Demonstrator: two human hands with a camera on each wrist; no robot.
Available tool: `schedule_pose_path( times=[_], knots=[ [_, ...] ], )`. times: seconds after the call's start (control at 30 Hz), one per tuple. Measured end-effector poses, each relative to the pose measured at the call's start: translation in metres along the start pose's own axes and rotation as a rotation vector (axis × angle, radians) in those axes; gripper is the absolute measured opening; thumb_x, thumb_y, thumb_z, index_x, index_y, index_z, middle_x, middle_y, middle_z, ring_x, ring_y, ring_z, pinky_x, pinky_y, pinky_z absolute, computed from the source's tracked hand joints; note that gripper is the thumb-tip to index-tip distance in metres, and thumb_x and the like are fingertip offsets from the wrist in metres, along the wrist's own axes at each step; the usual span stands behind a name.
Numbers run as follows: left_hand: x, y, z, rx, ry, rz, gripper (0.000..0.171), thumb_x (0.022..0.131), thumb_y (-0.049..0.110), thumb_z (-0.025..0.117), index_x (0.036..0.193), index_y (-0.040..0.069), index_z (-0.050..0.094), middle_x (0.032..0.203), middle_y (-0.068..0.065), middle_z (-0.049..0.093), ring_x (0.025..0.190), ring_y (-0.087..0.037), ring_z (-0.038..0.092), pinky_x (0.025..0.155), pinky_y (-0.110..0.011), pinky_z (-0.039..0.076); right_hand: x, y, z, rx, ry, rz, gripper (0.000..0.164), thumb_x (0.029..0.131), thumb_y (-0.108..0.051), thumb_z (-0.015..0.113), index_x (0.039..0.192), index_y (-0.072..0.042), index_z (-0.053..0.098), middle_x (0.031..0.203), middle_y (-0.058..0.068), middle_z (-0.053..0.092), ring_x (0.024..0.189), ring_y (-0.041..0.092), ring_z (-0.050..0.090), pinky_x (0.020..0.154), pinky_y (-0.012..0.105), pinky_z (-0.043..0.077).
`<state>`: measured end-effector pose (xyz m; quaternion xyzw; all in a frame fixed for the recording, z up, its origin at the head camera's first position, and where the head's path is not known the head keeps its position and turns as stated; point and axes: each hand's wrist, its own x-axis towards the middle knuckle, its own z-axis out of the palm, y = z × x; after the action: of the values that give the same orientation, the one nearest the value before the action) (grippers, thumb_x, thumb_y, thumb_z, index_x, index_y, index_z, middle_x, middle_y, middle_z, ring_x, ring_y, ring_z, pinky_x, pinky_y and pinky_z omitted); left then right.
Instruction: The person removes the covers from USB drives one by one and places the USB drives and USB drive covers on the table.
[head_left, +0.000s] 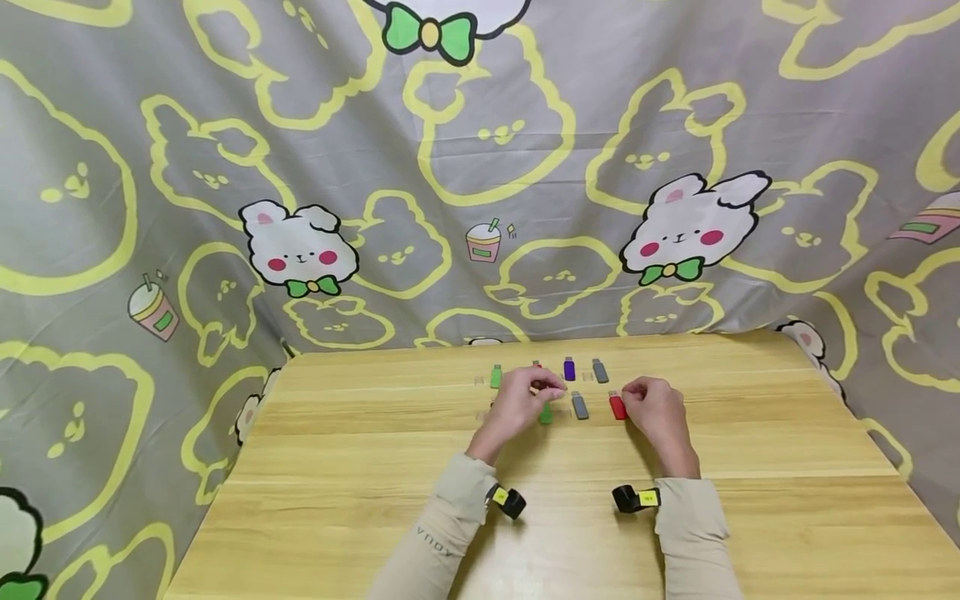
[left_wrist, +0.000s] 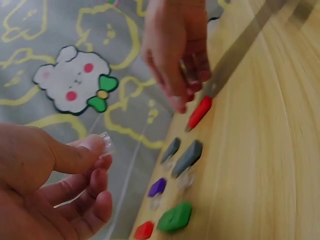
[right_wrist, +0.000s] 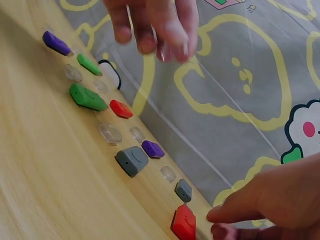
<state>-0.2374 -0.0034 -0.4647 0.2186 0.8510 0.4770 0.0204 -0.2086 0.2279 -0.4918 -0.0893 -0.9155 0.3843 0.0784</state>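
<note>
My left hand [head_left: 517, 404] is raised over the left part of two rows of USB sticks. Its thumb and forefinger pinch a small clear plastic cap [left_wrist: 106, 144]. The right hand [head_left: 662, 417] hovers at the right end of the front row, fingers loosely bent and holding nothing. Just beside its fingertips lies a red USB stick [head_left: 618, 407] flat on the table. Further left in that row lie a grey USB stick [head_left: 580, 406], a green USB stick [right_wrist: 88, 97] and a purple USB stick [right_wrist: 56, 43]. In the head view the left hand partly hides the purple one.
The back row holds a green stick [head_left: 497, 377], a red stick [right_wrist: 121, 108], a purple stick [head_left: 569, 369] and a grey stick [head_left: 599, 372]. Clear caps [right_wrist: 110, 133] lie between sticks. The wooden table [head_left: 337, 467] meets a patterned curtain [head_left: 480, 283] behind.
</note>
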Motion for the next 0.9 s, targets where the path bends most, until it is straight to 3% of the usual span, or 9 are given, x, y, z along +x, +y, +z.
schedule_pose_path(
  times=[0.2, 0.4, 0.5, 0.67, 0.77, 0.9],
  knots=[
    [0.02, 0.007, 0.029, 0.073, -0.024, -0.016, 0.006, 0.091, 0.008, 0.077, 0.096, 0.005, 0.08, 0.09, 0.001, 0.075, 0.076, -0.009, 0.064, 0.064, -0.016, 0.05, 0.003, 0.002, -0.004, 0.023, 0.102, -0.041, 0.015, 0.092, -0.006, 0.063, 0.093, 0.002, 0.075, 0.084, 0.015, 0.073, 0.079, 0.035, 0.064, 0.075, 0.048, 0.05],
    [0.032, 0.016, 0.052, 0.199, -0.076, -0.034, 0.005, 0.093, 0.008, 0.077, 0.089, 0.01, 0.075, 0.079, 0.007, 0.069, 0.067, -0.004, 0.056, 0.06, -0.017, 0.046, 0.005, 0.004, -0.004, 0.039, 0.143, -0.031, 0.013, 0.092, -0.008, 0.065, 0.092, 0.0, 0.076, 0.081, 0.011, 0.072, 0.076, 0.029, 0.062, 0.07, 0.041, 0.045],
    [0.034, 0.017, 0.059, 0.318, -0.089, -0.01, 0.01, 0.093, 0.012, 0.078, 0.084, 0.016, 0.075, 0.077, 0.011, 0.068, 0.068, -0.003, 0.056, 0.067, -0.019, 0.046, 0.005, 0.006, -0.004, 0.047, 0.148, -0.026, 0.013, 0.092, -0.008, 0.065, 0.093, -0.001, 0.076, 0.081, 0.011, 0.072, 0.074, 0.027, 0.061, 0.068, 0.038, 0.044],
    [0.034, 0.014, 0.068, 0.483, -0.091, 0.003, 0.01, 0.092, 0.02, 0.08, 0.083, 0.023, 0.077, 0.08, 0.016, 0.069, 0.085, -0.004, 0.063, 0.089, -0.031, 0.048, 0.005, 0.006, -0.005, 0.05, 0.148, -0.032, 0.013, 0.091, -0.007, 0.065, 0.093, -0.001, 0.077, 0.081, 0.011, 0.072, 0.073, 0.027, 0.061, 0.067, 0.037, 0.044],
    [0.034, 0.013, 0.073, 0.516, -0.087, 0.004, 0.008, 0.091, 0.022, 0.08, 0.084, 0.024, 0.078, 0.083, 0.017, 0.071, 0.091, -0.006, 0.066, 0.094, -0.037, 0.047, 0.006, 0.006, -0.005, 0.05, 0.155, -0.038, 0.013, 0.09, -0.007, 0.066, 0.091, -0.001, 0.077, 0.08, 0.01, 0.071, 0.073, 0.027, 0.061, 0.067, 0.037, 0.044],
    [0.034, 0.012, 0.079, 0.521, -0.109, -0.01, 0.011, 0.091, 0.021, 0.081, 0.082, 0.025, 0.077, 0.08, 0.018, 0.068, 0.088, -0.005, 0.062, 0.096, -0.042, 0.046, 0.005, 0.007, -0.007, 0.053, 0.161, -0.042, 0.012, 0.089, -0.006, 0.066, 0.091, -0.002, 0.077, 0.08, 0.011, 0.072, 0.073, 0.026, 0.061, 0.068, 0.038, 0.044]
  ],
)
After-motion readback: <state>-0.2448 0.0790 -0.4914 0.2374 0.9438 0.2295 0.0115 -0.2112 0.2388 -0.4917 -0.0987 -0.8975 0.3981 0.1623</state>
